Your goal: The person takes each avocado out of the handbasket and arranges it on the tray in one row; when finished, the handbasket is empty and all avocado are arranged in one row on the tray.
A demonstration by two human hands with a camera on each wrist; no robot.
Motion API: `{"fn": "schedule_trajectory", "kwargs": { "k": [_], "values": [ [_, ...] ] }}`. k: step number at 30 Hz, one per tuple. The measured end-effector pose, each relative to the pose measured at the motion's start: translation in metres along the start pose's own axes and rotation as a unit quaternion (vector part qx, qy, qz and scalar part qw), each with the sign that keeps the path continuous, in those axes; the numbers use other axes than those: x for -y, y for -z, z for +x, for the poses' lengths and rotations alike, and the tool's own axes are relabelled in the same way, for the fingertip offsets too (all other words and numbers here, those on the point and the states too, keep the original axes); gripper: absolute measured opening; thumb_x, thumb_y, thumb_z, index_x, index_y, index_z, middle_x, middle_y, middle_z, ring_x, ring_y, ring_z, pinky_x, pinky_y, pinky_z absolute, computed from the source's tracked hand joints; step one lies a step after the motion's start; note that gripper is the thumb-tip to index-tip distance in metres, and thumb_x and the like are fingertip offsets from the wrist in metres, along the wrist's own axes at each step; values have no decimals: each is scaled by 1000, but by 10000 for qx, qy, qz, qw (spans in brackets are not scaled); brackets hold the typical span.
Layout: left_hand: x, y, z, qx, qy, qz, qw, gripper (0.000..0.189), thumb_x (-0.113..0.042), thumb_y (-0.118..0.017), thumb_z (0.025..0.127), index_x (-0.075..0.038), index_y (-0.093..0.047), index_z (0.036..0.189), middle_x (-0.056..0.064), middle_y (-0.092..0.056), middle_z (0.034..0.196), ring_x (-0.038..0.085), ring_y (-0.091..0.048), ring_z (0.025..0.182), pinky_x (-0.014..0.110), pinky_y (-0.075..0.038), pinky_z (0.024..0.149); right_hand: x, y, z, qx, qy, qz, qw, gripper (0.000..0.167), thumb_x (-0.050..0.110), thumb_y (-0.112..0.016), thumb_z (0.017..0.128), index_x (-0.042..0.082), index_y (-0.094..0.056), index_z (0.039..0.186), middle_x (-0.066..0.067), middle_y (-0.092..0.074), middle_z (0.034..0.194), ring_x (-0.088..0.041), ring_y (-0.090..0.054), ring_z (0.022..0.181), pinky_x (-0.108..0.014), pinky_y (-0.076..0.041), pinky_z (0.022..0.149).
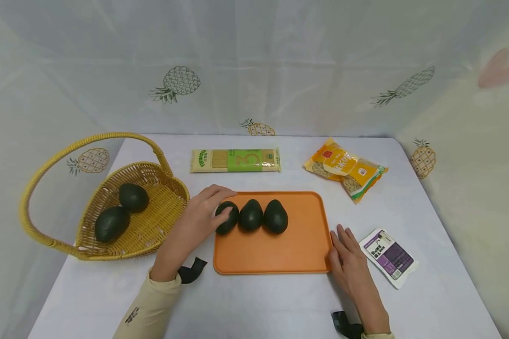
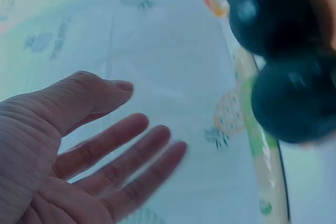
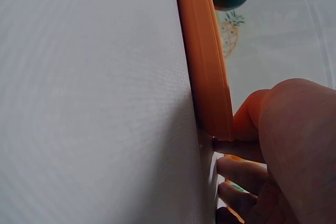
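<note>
Three dark green avocados stand in a row along the far left part of an orange tray: a left one (image 1: 225, 219), a middle one (image 1: 250, 215) and a right one (image 1: 275, 216). Above the left avocado is my left hand (image 1: 204, 214), its thumb overlapping the fruit in the head view. The left wrist view shows that hand's fingers (image 2: 121, 166) spread and relaxed, with a gap to the nearest avocado (image 2: 294, 98). My right hand (image 1: 351, 260) lies by the right edge of the orange tray (image 1: 275, 256). Its thumb (image 3: 252, 111) touches the tray's corner, fingers fairly straight.
A yellow wicker basket (image 1: 165, 207) with a tall handle holds two avocados (image 1: 123, 212) on the left. Behind the tray lie a noodle pack (image 1: 236, 160) and a yellow pasta bag (image 1: 345, 168). Right of my right hand is a white and purple packet (image 1: 389, 257).
</note>
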State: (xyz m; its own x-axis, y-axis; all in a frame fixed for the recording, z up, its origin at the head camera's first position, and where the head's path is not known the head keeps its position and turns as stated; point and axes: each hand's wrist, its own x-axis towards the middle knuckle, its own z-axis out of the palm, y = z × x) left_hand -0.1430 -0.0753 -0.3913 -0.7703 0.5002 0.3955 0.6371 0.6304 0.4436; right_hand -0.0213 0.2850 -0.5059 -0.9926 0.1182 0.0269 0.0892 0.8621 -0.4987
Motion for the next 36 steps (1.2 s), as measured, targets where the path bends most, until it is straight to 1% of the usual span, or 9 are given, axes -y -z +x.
{"fn": "schedule_trajectory", "kwargs": {
  "k": [10,16,20,24,26,29,32,34,36],
  "values": [
    [28,17,-26,-600,548,-43,9967,35,8,-82,87,0,-77,121,16,-74,120,32,-80,92,44,-67,78,1,4,1,13,29,-93,10000,51,18,-54,110,1,-51,157,-22,-38,171,-46,-29,161,-70,-35,122],
    [42,20,-40,-1093,379,301,9928,32,9,-84,83,0,-79,114,15,-76,117,29,-78,95,43,-65,78,2,4,2,-9,71,-97,9999,50,18,-54,110,1,-51,157,-22,-39,171,-46,-30,161,-69,-36,122],
    [51,27,-50,-1409,334,485,9883,32,12,-84,81,1,-80,112,15,-77,114,29,-79,96,33,-63,79,1,4,3,-73,103,-96,9999,50,17,-54,109,0,-52,156,-23,-40,170,-46,-31,160,-69,-36,122],
    [59,39,-61,-1499,636,642,9846,36,13,-84,81,0,-79,114,15,-76,115,30,-80,93,10,-55,79,0,5,4,-60,131,-63,9999,50,18,-54,110,0,-52,156,-23,-39,171,-46,-30,161,-70,-36,121],
    [63,46,-66,-1488,793,752,9828,38,13,-84,81,0,-78,116,15,-75,117,31,-80,93,10,-55,79,-1,5,4,-79,166,-43,9998,50,18,-54,110,0,-52,156,-22,-40,171,-46,-30,161,-70,-35,121],
    [70,54,-71,-1475,908,892,9809,37,13,-82,82,1,-77,117,18,-73,117,35,-80,94,27,-60,72,-3,4,3,-245,233,-64,9994,49,18,-54,110,-1,-53,155,-23,-42,169,-46,-33,160,-66,-34,124],
    [77,59,-76,-1491,1077,923,9786,36,13,-81,84,1,-76,117,20,-74,117,37,-79,95,15,-56,74,-5,1,1,-526,379,-30,9979,47,13,-56,108,-2,-56,153,-25,-47,165,-48,-38,156,-59,-32,128],
    [82,61,-80,-1500,1216,911,9769,35,13,-81,85,1,-76,117,20,-74,116,39,-78,96,0,-43,80,-5,-2,-1,-622,450,17,9970,46,11,-57,107,-2,-58,151,-25,-49,163,-49,-40,155,-55,-31,129],
    [86,62,-84,-1473,1357,965,9750,33,12,-81,85,2,-76,116,21,-74,115,40,-77,96,-1,-39,81,-5,-4,-2,-603,454,66,9971,46,11,-57,107,-2,-58,151,-25,-49,163,-49,-40,154,-53,-30,130]
  ]
}}
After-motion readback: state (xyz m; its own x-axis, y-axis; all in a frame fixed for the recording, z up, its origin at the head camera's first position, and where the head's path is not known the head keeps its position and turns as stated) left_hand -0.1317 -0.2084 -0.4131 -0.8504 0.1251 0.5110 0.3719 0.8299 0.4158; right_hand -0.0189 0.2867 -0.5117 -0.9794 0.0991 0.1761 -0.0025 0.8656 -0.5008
